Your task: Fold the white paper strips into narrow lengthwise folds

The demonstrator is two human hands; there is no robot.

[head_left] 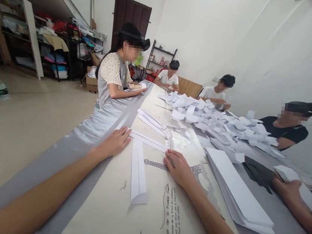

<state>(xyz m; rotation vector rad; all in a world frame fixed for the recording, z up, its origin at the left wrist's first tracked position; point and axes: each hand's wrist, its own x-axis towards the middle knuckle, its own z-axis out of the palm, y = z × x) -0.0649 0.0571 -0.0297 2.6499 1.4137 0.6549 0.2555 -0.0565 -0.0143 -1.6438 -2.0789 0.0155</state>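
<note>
A narrow folded strip of white paper [149, 141] lies crosswise on the table in front of me. My left hand [115, 141] is at its left end, fingers bent and pressed together on the edge. At the opposite end, my right hand [177, 166] has its fingers curled down against the paper; the thumb is partly hidden. Just below, a second folded paper strip [139, 173] points toward me, its near end slightly raised. Farther off lies another folded paper piece [153, 123].
A printed cream cloth [105, 205] covers the table over grey satin. To the right are a stack of folded white paper [237, 195], a big paper heap [202, 113] and a co-worker's hand [289, 190] with paper. Several people sit around the table.
</note>
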